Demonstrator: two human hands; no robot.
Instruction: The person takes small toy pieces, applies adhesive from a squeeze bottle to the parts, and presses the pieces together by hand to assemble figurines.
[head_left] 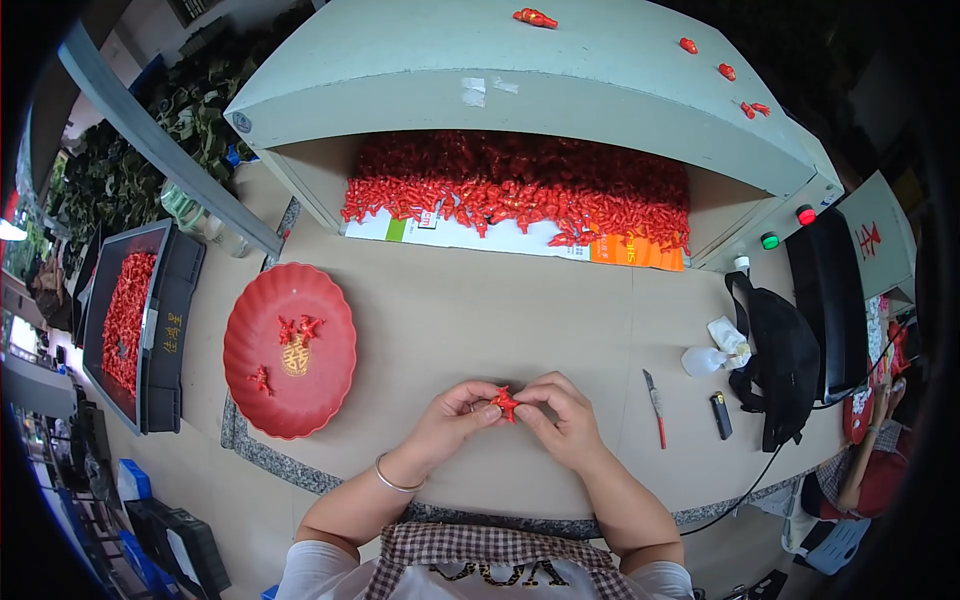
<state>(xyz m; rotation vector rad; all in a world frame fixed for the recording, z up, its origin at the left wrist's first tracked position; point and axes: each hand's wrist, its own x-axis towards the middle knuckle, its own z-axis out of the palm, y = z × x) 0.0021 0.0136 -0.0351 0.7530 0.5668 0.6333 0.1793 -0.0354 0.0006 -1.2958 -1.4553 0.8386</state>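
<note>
Both my hands meet at the front middle of the tan table (470, 320). My left hand (455, 418) and my right hand (562, 418) pinch one small red plastic piece (504, 402) between their fingertips. A silver bangle sits on my left wrist. To the left lies a red scalloped plate (250, 390) with three small red pieces (297, 329) on it. At the back a big heap of the same red pieces (520, 195) fills the opening of a pale green housing (520, 60).
A black tray (165, 330) of red pieces stands at the far left. Right of my hands lie a red-handled knife (655, 405), a black lighter (721, 414), a white spray bottle (712, 355) and a black bag (785, 365). Another person sits at the far right.
</note>
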